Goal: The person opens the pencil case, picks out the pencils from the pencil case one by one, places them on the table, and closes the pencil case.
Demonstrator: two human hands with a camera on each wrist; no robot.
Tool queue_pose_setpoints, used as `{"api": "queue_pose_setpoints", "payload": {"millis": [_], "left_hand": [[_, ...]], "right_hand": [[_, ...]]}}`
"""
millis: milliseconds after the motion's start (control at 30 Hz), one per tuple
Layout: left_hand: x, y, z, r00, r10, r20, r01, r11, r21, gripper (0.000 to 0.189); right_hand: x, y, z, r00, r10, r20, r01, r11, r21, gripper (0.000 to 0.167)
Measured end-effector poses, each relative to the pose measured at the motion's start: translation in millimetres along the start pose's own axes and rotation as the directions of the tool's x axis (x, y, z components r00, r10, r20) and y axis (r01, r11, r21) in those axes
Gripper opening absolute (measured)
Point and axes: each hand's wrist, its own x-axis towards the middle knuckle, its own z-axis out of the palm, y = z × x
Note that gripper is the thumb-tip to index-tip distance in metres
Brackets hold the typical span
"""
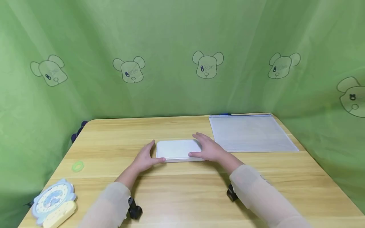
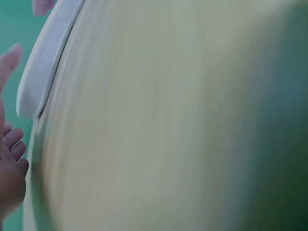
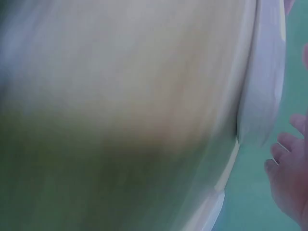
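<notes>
A flat white rectangular box (image 1: 178,150) with rounded corners lies on the wooden table, its long side facing me. At its left end is my left hand (image 1: 144,158), fingers spread and the thumb tip right at the near left corner. My right hand (image 1: 209,148) stands at the other end, its thumb and fingers extended and overlapping the box's right end in the head view. The left wrist view has the box's side wall (image 2: 45,62) beside the loosely bent fingers (image 2: 13,139). A gap shows between the box and the right fingers (image 3: 284,144) in the right wrist view.
A translucent zip pouch (image 1: 253,134) with a blue zipper lies at the back right. On the left are a green ring (image 1: 78,166) and a blue and cream toy clock (image 1: 54,201). Green curtains (image 1: 171,95) with bear faces surround the wooden table (image 1: 182,196).
</notes>
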Motion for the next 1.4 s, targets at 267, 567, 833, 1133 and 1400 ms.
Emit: {"api": "queue_pose_setpoints", "payload": {"millis": [267,567,833,1133,1400], "left_hand": [[-0.5,-5.1,10.1,1.000,0.016,-0.025,-0.015,0.999,0.040,0.101],[1.9,-5.0,9.5,0.998,0.003,-0.059,0.000,0.998,0.058,0.096],[1.9,-5.8,10.0,0.997,-0.020,-0.075,0.024,0.998,0.051,0.096],[1.3,-5.1,11.3,0.997,-0.019,-0.078,0.021,1.000,0.024,0.095],[2.7,-4.1,11.2,0.997,-0.025,-0.067,0.027,0.999,0.024,0.095]], "right_hand": [[5.5,-4.5,6.7,0.997,-0.026,0.066,0.028,0.999,-0.032,0.106],[11.0,-8.2,7.1,0.995,-0.029,0.093,0.037,0.996,-0.083,0.110],[13.9,-12.5,8.0,0.995,-0.035,0.094,0.046,0.992,-0.121,0.106],[14.9,-16.4,9.2,0.993,-0.035,0.110,0.049,0.991,-0.125,0.103],[21.3,-10.0,12.7,0.993,-0.022,0.119,0.027,0.999,-0.047,0.102]]}}
